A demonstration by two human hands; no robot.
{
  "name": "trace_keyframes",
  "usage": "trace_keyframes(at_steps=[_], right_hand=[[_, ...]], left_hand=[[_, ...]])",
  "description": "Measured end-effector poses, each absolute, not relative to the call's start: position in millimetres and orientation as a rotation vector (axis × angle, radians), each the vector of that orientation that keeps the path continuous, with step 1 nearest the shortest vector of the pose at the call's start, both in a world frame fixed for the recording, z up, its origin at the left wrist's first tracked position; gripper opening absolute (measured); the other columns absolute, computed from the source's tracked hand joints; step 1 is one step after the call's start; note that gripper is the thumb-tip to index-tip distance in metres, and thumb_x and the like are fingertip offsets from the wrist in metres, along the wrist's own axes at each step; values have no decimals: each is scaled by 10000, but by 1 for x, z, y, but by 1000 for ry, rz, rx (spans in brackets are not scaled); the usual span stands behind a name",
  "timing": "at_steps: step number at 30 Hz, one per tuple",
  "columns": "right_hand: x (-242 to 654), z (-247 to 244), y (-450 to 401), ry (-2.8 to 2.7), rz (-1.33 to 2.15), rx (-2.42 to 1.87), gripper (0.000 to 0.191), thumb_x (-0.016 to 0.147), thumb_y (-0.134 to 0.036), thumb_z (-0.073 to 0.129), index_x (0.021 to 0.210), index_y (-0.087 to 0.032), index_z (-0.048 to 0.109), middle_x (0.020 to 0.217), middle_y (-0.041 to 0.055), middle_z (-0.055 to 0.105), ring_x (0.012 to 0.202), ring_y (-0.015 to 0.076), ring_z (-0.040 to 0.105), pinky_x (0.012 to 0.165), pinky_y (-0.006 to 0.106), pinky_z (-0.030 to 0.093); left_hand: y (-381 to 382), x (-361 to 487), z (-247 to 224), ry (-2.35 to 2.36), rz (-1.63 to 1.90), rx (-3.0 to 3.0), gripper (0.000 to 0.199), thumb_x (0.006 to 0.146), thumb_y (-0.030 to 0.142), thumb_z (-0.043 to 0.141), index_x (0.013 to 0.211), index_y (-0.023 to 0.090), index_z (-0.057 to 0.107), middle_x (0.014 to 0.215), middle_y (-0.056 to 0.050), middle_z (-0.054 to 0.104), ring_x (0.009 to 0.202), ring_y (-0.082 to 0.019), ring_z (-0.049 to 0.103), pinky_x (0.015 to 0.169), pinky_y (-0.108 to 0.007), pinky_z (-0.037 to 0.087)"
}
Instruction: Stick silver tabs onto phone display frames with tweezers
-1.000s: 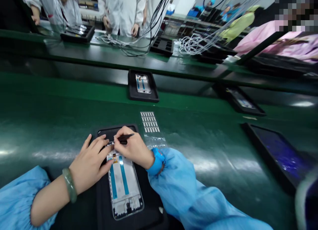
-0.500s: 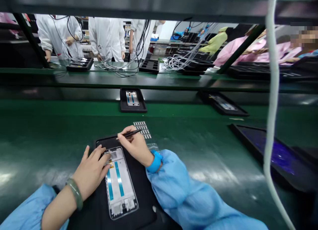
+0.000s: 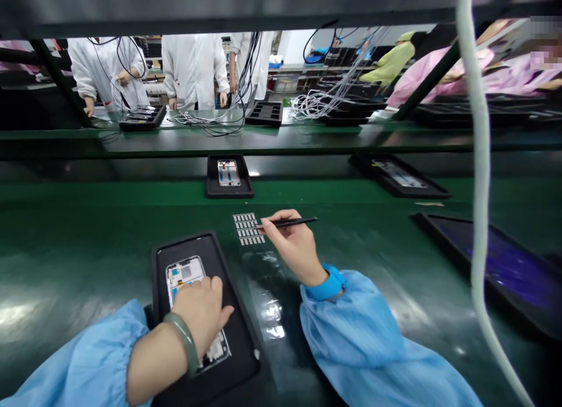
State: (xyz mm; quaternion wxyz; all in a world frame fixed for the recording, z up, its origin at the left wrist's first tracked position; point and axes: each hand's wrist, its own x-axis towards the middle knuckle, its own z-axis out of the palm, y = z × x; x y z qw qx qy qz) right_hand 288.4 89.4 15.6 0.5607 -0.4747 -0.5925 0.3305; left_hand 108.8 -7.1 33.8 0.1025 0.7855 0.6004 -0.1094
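Fingers of the right hand (image 3: 292, 249): narrow pinch on black tweezers (image 3: 290, 222), tips reaching left over a label sheet (image 3: 248, 228) lying directly on the green bench (image 3: 109, 249), within easy reach of that hand.

Fingers of the left hand (image 3: 199, 310): spread, curved slightly, laid on a phone frame (image 3: 184, 275), holding nothing, apparently pinning it steady.

Frame: near left, lying flat in a black tray (image 3: 239, 337), its raised rim seemingly there to keep the part contained.

Wrist items: jade bangle (image 3: 184, 342), left; blue wrist strap (image 3: 327, 284), right, probably for static protection.

Beside the tray: clear film (image 3: 267, 301).

Far centre: second tray (image 3: 229, 175) with a similar frame. Beyond the bench: bundled cables (image 3: 316, 105) and co-workers in white gowns (image 3: 193, 67).
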Motion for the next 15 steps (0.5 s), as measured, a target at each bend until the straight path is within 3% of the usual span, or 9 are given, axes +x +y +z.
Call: trace_keyframes(at_steps=[7,11,13,15], right_hand=[[339,-16,82,-1268,798,-1325,275,736,-410,671,836,-210,510,741,13,635,680,179,675,670,311,540],[339,-19,82,-1243,828,-1343,288,731,-421,674,835,-210,508,731,12,635,672,174,675,666,304,543],[336,-21,82,-1262,851,-1344,288,732,-424,671,833,-208,511,727,13,632,680,175,674,674,308,548],[335,-23,81,-1277,856,-1344,284,736,-426,666,834,-208,512,732,15,630,692,176,673,684,312,549]], left_hand=[[37,40,46,1840,-448,2219,279,900,353,353,978,148,526,960,-118,645,851,-247,645,711,-354,472],[59,43,46,2029,-488,2108,576,904,542,171,992,105,536,878,-171,659,838,-320,646,685,-419,467],[68,54,43,2087,-511,2057,655,866,621,217,1006,68,540,859,-188,656,845,-338,640,697,-434,470],[78,62,39,2091,-548,2023,581,868,580,339,1032,61,543,900,-167,649,874,-302,631,746,-429,476]])
